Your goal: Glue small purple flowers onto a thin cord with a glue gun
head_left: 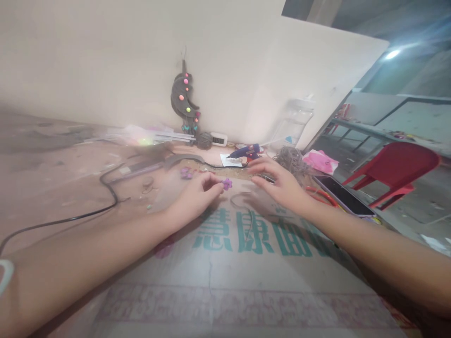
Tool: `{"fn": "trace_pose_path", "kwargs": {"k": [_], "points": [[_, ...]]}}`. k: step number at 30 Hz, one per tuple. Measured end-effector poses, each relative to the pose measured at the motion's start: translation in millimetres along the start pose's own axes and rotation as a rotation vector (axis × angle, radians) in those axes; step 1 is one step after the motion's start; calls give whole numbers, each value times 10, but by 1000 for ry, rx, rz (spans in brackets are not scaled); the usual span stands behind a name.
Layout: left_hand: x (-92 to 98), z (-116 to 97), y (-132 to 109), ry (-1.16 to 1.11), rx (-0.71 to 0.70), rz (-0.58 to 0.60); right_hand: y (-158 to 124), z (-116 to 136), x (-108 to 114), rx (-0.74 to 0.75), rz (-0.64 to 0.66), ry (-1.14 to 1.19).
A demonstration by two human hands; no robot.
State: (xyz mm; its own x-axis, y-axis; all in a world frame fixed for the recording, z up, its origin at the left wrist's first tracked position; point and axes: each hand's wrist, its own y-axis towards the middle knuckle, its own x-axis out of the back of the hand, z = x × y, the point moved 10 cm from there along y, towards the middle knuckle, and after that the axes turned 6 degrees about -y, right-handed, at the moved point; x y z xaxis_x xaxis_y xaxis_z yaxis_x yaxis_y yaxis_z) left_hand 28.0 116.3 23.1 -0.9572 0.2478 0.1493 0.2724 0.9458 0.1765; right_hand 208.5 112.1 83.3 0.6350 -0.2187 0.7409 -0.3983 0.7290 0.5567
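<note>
Standing along the back of the worktable (81, 188), a pale panel (232, 70); largest thing in view. Printed sheet (243, 277) spread over the near side, green characters facing up. Red chair (410, 164) off to the right, beyond the table. Against the panel, a clear bottle (294, 119) and, further left, a dark crescent hanging (178, 96), coloured balls already on it. Phone (343, 193) at the table's right edge, near a tangle of grey yarn (292, 162).

Right hand (278, 180) above the sheet, fingers loosely spread, nothing visible in them. Left hand (197, 192) opposite, thumb and forefinger pinching. Blue glue gun (244, 152) lies across a white card (225, 161), just past the right fingertips; blur there, so cannot tell whether they touch it.

Smallest: loose purple pieces (186, 172) on the table behind the left hand, and a purple flower (227, 184) at the left fingertips. Progress, my judgement: the flower looks shaped and is picked up; fixing it to anything remains undone, and the loose pieces lie unused.
</note>
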Motion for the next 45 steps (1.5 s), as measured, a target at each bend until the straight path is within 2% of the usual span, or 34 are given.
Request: {"fn": "trace_pose_path", "kwargs": {"k": [3,5,8,12,17,22,25,27,35,40,45], "points": [[14,-33,-5,26,8,-15,-229,642,-135,318,295,-29],[18,-52,-4,47,3,-17,-374,789,-249,366,455,-93],[25,-51,0,65,-16,-14,-493,763,-417,303,587,-55],[23,14,12,50,-3,-4,-477,618,-529,166,567,125],[7,11,15,47,9,6,-415,590,-470,171,569,207],[-5,10,-3,49,42,10,-425,537,-409,170,740,265],[-18,-1,-14,49,45,15,-459,554,-419,198,785,214],[-17,-5,-20,60,48,10,-474,571,-448,208,759,166],[-9,-12,-14,91,24,20,-505,606,-546,232,482,108],[0,-20,2,107,1,9,-443,548,-323,135,237,92],[-44,16,-10,98,16,51,-410,461,-200,67,104,20]]}}
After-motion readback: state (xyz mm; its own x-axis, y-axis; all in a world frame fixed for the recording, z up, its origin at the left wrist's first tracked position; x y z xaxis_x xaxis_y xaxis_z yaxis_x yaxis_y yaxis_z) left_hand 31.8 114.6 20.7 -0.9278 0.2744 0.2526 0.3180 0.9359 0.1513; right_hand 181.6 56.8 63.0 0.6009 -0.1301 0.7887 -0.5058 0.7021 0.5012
